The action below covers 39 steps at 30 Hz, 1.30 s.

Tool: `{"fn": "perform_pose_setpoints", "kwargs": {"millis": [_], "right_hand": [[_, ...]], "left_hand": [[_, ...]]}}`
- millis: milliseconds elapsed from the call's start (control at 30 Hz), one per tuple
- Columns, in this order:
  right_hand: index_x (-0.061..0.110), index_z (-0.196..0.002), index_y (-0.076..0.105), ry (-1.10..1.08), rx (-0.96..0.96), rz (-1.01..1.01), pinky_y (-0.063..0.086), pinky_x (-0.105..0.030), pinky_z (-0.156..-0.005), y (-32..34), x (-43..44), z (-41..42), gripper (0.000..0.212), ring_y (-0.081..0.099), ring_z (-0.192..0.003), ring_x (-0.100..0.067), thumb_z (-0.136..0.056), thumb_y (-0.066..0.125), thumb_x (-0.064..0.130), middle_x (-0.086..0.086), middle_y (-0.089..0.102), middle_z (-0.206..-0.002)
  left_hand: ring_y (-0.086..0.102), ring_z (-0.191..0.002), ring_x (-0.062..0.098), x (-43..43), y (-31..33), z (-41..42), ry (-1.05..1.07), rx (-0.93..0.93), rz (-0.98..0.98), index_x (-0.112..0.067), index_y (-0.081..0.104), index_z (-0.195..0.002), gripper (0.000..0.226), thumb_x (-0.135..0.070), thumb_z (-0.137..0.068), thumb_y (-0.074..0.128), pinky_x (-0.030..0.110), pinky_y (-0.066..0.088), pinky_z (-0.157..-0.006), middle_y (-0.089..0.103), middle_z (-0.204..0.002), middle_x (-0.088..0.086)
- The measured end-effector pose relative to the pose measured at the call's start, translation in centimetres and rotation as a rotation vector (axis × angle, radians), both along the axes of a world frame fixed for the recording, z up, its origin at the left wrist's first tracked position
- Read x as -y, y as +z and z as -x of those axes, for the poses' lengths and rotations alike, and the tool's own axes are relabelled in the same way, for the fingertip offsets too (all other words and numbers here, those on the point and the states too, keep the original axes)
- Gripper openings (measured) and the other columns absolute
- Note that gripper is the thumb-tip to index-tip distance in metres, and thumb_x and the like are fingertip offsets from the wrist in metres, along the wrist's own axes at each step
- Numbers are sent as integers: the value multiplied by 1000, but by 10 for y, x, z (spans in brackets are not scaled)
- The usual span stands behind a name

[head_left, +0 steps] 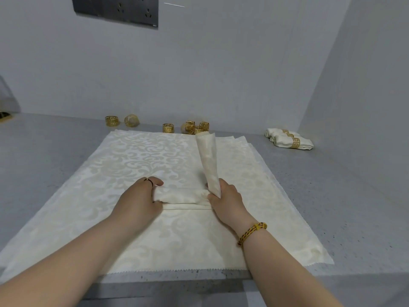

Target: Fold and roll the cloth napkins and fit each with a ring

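Gold rings (112,121) stand along the back of the grey counter (44,151). On the stack of flat damask napkins (132,156), the left hand (141,196) curls round one end of a rolled napkin (181,194). The right hand (225,196) grips its bend, with the other half pointing away. Two finished napkins (290,140) lie far right. The roll looks mid-doubling; next, close both halves together, then fetch a ring.
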State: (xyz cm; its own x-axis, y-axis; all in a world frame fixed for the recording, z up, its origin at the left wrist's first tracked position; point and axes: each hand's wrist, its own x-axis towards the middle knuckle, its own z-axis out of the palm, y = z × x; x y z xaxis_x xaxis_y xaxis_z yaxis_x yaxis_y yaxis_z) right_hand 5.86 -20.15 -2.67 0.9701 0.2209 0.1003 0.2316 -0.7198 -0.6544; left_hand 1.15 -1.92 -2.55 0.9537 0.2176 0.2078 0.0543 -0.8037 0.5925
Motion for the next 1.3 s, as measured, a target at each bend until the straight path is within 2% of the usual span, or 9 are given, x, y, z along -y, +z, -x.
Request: {"fn": "perform_pose_setpoints", "kwargs": {"millis": [200, 400, 567, 667, 800, 900, 1000, 1167, 1300], "right_hand": [[13, -123, 43, -19, -11, -56, 40, -38, -96, -1, 4, -6, 33, 48, -110, -27, -90, 42, 12, -11, 55, -115], [22, -141, 18, 19, 260, 330, 32, -29, -73, 3, 13, -2, 61, 46, -96, -26, -87, 35, 1, -4, 51, -102], [27, -145, 4, 169, 402, 596, 32, -31, -85, 8, 7, -3, 72, 44, -110, -26, -86, 36, 1, -5, 43, -129], [26, -145, 8, 264, 430, 738, 32, -32, -89, 10, 3, -2, 70, 45, -113, -26, -87, 36, 2, -3, 39, -135], [27, -141, 28, 326, 512, 844, 37, -30, -86, 10, 0, -5, 66, 54, -102, -23, -82, 49, 8, -1, 52, -124], [33, -95, 71, 290, 646, 819, 44, -15, -55, 3, -2, -6, 68, 57, -47, -11, -29, 82, 25, 11, 65, -65], [33, -82, 74, 273, 714, 812, 47, -16, -52, -7, -2, -12, 69, 52, -37, -10, -14, 81, 25, 13, 62, -54], [26, -132, 45, 298, 601, 801, 42, -31, -88, 7, -1, -1, 65, 61, -89, -21, -71, 64, 13, 1, 63, -110], [22, -141, 26, 265, 131, 395, 28, -26, -100, 10, 18, -3, 59, 40, -124, -22, -87, 40, 2, -1, 44, -138]], "left_hand": [[57, -97, 20, -3, -9, -3, -237, 311, -418, -15, 61, -115, 57, 6, -62, 53, 26, 41, -84, 62, -112, 4], [59, -109, 22, -11, -15, -1, -360, 303, -348, -11, 66, -110, 48, 15, -71, 61, 29, 28, -96, 65, -113, 2], [67, -89, 12, -18, -22, -7, -443, 298, -535, -22, 73, -93, 48, -1, -52, 62, 12, 47, -74, 72, -91, -8], [48, -114, 6, -14, -15, -3, -396, 234, -158, -26, 57, -116, 56, 15, -80, 41, 1, 28, -93, 53, -120, -12], [46, -114, 14, -24, -12, 1, -202, 168, 334, -35, 51, -90, 36, -2, -77, 58, 21, 33, -86, 53, -104, -14], [37, -122, 12, -24, 3, 11, -213, 356, 66, -30, 44, -107, 42, -18, -69, 54, 21, 25, -96, 47, -124, -10], [37, -122, 16, -14, 11, 4, -361, 460, -453, -19, 47, -122, 47, -31, -77, 42, 26, 11, -107, 54, -128, 5], [68, -92, 14, 13, 0, -11, -425, 325, -716, -16, 72, -98, 46, -31, -77, 33, 32, 32, -96, 72, -96, -3], [69, -88, 10, 11, -16, -11, -433, 296, -563, -18, 72, -98, 41, -24, -78, 36, 25, 50, -83, 72, -95, -4]]}}
